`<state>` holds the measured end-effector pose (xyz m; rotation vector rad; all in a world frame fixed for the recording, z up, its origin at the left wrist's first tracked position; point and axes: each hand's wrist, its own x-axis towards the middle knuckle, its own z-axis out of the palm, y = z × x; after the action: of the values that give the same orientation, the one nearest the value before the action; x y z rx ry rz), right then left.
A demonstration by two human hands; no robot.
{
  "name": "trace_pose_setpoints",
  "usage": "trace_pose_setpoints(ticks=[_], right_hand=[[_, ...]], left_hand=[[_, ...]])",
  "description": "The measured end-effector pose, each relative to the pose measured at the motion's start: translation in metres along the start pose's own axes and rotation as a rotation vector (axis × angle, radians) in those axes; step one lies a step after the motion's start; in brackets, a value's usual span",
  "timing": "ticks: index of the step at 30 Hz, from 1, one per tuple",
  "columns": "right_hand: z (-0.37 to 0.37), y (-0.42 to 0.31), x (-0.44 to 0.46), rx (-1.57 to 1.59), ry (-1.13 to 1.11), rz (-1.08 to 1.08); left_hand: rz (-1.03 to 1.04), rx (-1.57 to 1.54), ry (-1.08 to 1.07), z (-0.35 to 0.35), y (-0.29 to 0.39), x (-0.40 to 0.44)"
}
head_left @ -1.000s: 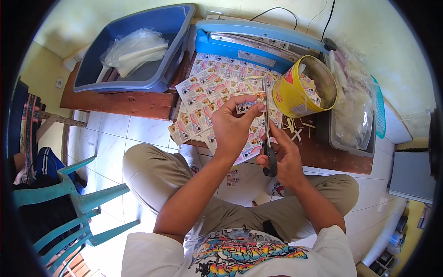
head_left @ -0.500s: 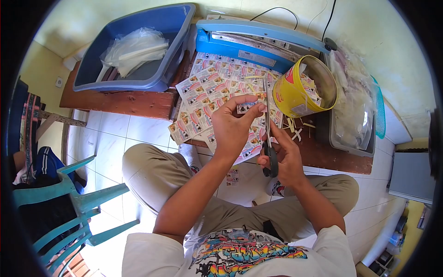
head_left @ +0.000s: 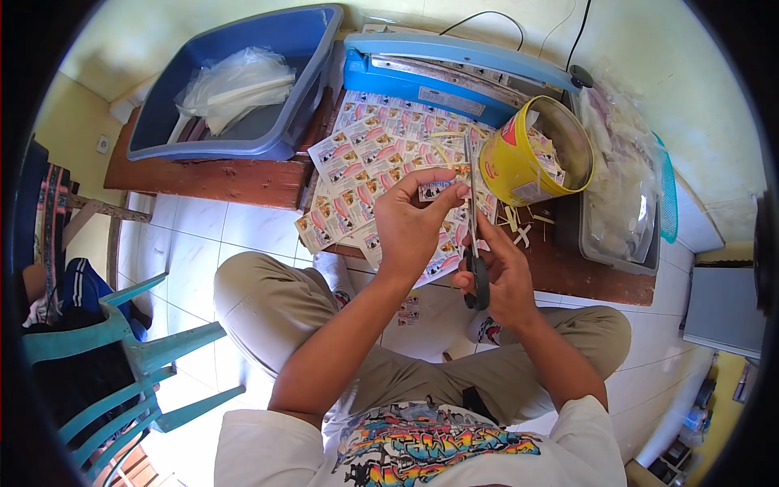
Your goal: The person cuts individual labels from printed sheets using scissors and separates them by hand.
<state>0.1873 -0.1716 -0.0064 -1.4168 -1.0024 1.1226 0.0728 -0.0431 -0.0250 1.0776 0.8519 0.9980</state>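
Between the thumb and fingers of my left hand (head_left: 410,219) is a small printed label (head_left: 430,190). My right hand (head_left: 501,276) grips black-handled scissors (head_left: 473,213), with the blades pointing away from me beside the label's right edge. Whether the blades touch the label, I cannot tell. Beneath both hands, printed label sheets (head_left: 349,174) overlap on the wooden bench. A yellow tub (head_left: 503,166) stands tilted to the right of the scissors, with cut labels (head_left: 545,154) inside it.
A blue sealer (head_left: 438,89) with a long lever stands behind the sheets. At the left is a blue basin (head_left: 284,138) holding clear plastic bags (head_left: 235,85). Paper scraps (head_left: 519,231) lie near a grey bin (head_left: 621,261) of plastic. A green chair (head_left: 122,341) stands at lower left.
Both hands, the label and the scissors have shifted very slightly. The grips look the same, and the surrounding objects stay in place.
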Motion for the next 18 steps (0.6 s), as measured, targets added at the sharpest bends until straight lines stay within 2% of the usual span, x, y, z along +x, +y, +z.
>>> trace_pose_setpoints(ticks=[4, 6, 13, 16, 18], right_hand=[[0.000, -0.001, 0.000, -0.003, -0.003, -0.011], [0.000, -0.002, 0.000, 0.065, 0.002, 0.078], [-0.002, 0.000, 0.003, 0.074, 0.029, 0.038], [-0.003, 0.005, 0.007, 0.033, 0.082, 0.046], [-0.005, 0.012, 0.009, -0.188, 0.118, -0.019]], left_hand=[[-0.009, 0.007, 0.003, 0.000, 0.002, 0.000], [0.006, -0.024, -0.010, -0.001, -0.004, 0.001], [0.008, -0.001, -0.022, -0.003, -0.001, 0.003], [0.059, -0.034, -0.003, -0.002, -0.003, 0.003], [0.073, -0.019, -0.001, -0.002, -0.004, 0.003]])
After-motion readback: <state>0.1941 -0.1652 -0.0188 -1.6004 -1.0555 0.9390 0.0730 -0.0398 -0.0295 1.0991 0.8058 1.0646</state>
